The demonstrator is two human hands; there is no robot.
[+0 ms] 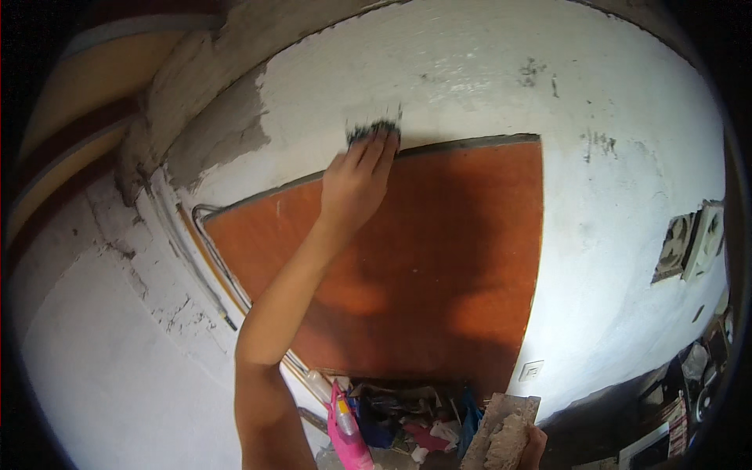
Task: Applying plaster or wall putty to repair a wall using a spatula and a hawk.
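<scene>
My left hand [359, 176] reaches up to the white wall [462, 86], just above the top edge of an orange-brown panel [439, 235]. Its fingers are bent around a dark, ragged-edged thing [374, 131] pressed to the wall; the fingers partly cover it and I cannot tell its kind. Low on the right, my right hand [535, 446] grips the side of a flat grey-brown board [505, 431], which carries a rough lump of grey-brown paste [501, 442]. Most of that hand is hidden behind the board or cut off by the lower edge.
Cables and pipes [207, 262] run down the panel's left side. A pink bag [345, 431] and jumbled cloths [423, 431] lie below it. Right of it are a wall switch [531, 370], a vent block [677, 247] and clutter [697, 384]. Bare grey patches [227, 145] mark the upper wall.
</scene>
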